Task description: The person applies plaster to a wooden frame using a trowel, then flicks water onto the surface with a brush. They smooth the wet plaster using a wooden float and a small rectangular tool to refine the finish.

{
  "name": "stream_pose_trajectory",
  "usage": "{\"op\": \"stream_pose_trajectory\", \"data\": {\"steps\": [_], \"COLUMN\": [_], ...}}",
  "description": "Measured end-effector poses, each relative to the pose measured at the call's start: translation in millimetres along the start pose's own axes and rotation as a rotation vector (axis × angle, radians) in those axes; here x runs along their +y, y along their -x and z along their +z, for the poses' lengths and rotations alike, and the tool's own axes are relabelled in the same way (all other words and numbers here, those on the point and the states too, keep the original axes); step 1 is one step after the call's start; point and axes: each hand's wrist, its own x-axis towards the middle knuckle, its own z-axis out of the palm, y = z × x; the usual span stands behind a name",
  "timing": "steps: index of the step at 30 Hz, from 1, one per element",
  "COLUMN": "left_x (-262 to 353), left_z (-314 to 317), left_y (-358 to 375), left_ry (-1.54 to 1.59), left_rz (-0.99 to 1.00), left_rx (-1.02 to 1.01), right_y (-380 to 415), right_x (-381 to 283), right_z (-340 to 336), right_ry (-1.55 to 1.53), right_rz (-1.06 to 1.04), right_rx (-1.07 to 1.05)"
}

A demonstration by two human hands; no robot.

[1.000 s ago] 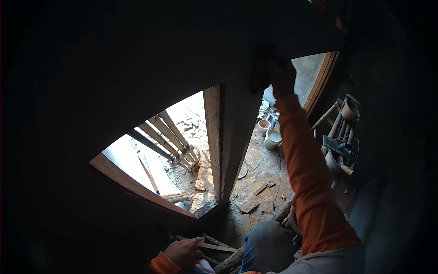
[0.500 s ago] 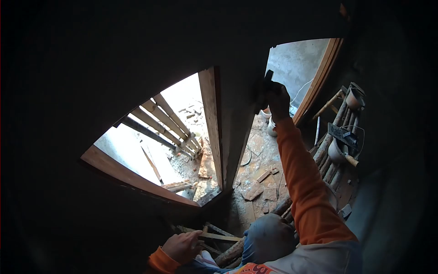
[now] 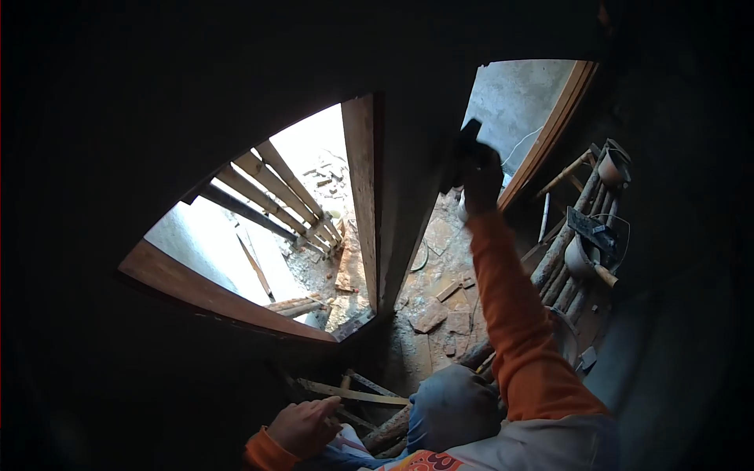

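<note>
My right hand [image 3: 482,177] is raised at the end of an orange sleeve, closed around a dark flat tool [image 3: 471,132]. The tool shows mostly as a silhouette at the edge of the dark wall [image 3: 420,157], and shadow hides its exact kind and whether it touches the wall. Low in the view, my left hand [image 3: 302,428] is held near my lap with its fingers loosely extended and nothing visible in them. Beside it lie thin wooden strips [image 3: 357,394]. My knee [image 3: 455,404] shows between the two arms.
A window opening with a wooden frame [image 3: 363,196] is at left, wooden bars [image 3: 275,184] beyond it. At right, log poles [image 3: 561,255] carry a bucket [image 3: 580,257], a dark flat board [image 3: 591,228] and another bucket [image 3: 613,166]. Broken slabs [image 3: 430,318] litter the floor below.
My view has shifted slightly. My right hand stays raised with the tool, its forearm a little further left. My left hand has moved slightly left and its fingers remain loose.
</note>
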Motion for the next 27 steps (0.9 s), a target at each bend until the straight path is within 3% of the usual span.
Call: {"op": "stream_pose_trajectory", "data": {"steps": [2,4,6,8,10,12,14,18,20,25,26,27], "left_x": [-6,-9,-9,-9,-7,-2,0,1,-2,5,8,10], "left_z": [-1,0,0,1,3,-1,1,0,3,2,0,-1], "left_y": [3,1,-3,-9,-7,-2,3,2,1,-6,-7,-8], "left_ry": [-0.015,-0.013,-0.018,-0.025,-0.028,-0.091,-0.070,-0.034,-0.043,-0.094,-0.089,-0.084], "left_rz": [-0.017,-0.043,-0.004,0.038,0.082,0.034,0.030,0.014,0.025,0.045,0.032,0.020], "left_rx": [0.026,0.018,0.030,0.055,0.070,0.055,0.048,0.044,0.061,0.067,0.034,0.001], "right_y": [-16,4,64,112,136,122,94,38,28,19,23,35], "right_x": [8,20,19,23,25,23,9,-10,-26,19,35,54], "right_z": [7,29,64,68,58,34,20,-1,-1,15,21,36], "right_ry": [-0.019,0.154,0.733,0.147,0.152,0.389,0.494,0.742,0.842,0.816,0.853,0.799], "right_rz": [-0.019,-0.077,-0.420,0.023,0.237,-0.099,-0.192,-0.712,-0.850,-1.015,-0.913,-0.888], "right_rx": [0.025,-0.028,-0.099,-0.457,-0.558,-0.474,-0.374,-0.222,-0.176,-0.094,-0.126,-0.004]}}
